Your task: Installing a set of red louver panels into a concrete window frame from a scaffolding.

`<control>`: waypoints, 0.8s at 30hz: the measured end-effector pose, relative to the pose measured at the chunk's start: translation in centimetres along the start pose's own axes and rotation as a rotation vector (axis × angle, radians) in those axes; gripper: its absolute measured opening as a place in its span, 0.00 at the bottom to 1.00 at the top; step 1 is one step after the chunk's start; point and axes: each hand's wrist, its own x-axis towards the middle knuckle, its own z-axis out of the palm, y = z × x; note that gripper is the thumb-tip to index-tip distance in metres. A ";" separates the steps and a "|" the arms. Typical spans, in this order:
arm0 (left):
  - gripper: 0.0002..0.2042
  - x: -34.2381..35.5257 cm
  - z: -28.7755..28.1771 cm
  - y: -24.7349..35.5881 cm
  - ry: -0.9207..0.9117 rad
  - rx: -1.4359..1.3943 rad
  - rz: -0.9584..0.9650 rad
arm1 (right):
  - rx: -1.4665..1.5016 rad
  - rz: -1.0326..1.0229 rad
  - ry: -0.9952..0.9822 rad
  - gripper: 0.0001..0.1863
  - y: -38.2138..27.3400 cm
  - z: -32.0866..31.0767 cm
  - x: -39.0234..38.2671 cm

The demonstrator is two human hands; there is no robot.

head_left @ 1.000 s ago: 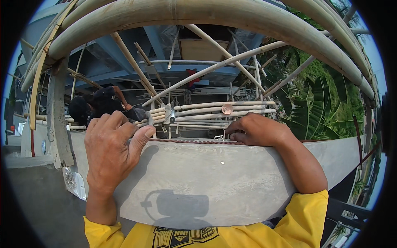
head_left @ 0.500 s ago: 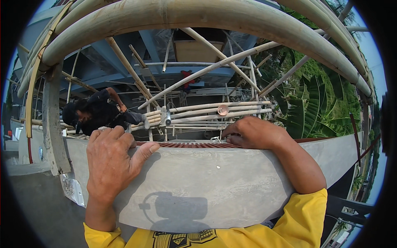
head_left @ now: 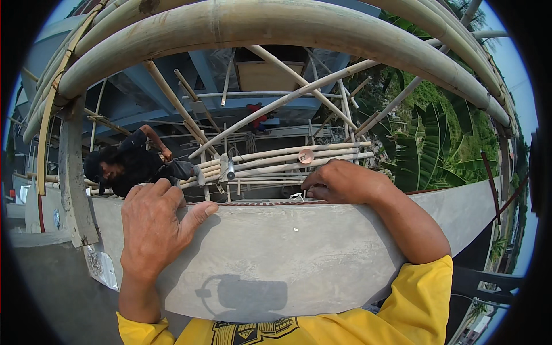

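A smooth grey plastered wall [head_left: 247, 241] spans the view in front of me. My left hand [head_left: 150, 230] lies over its far edge on the left. The thumb stands apart from the fingers, whose tips hang over the edge, and it grasps nothing that I can see. Farther right, my right hand [head_left: 348, 184] reaches over the same edge with bent fingers. A small white string-like piece [head_left: 296, 197] shows beside its fingertips. What those fingers pinch, if anything, is hidden. One small white speck [head_left: 295, 230] sits on the wall.
Thick bamboo poles [head_left: 276, 24] arch across the top. A concrete post [head_left: 76, 178] stands left, above a clear bag of small pieces [head_left: 101, 266]. Below, a person in black [head_left: 123, 167] is near a bamboo platform holding a pink bowl [head_left: 305, 156]. Another person in red [head_left: 256, 115] is farther down.
My view has shifted slightly, and the wall's far edge and the scene below sit a little differently. Both hands keep nearly the same places. The person in black has moved an arm slightly.
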 end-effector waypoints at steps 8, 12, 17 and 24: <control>0.30 0.0 -0.1 0.0 0.004 0.009 0.030 | 0.015 0.031 0.016 0.13 -0.4 0.0 -0.2; 0.31 -0.1 0.0 -0.1 0.009 0.024 0.040 | 0.045 0.022 0.021 0.13 -0.2 0.1 -0.1; 0.31 -0.1 -0.1 -0.1 -0.021 0.026 0.022 | 0.047 0.002 0.030 0.13 -0.1 0.0 -0.2; 0.32 0.0 -0.2 -0.1 -0.052 -0.013 -0.009 | -0.030 -0.015 0.012 0.14 -0.2 -0.3 -0.2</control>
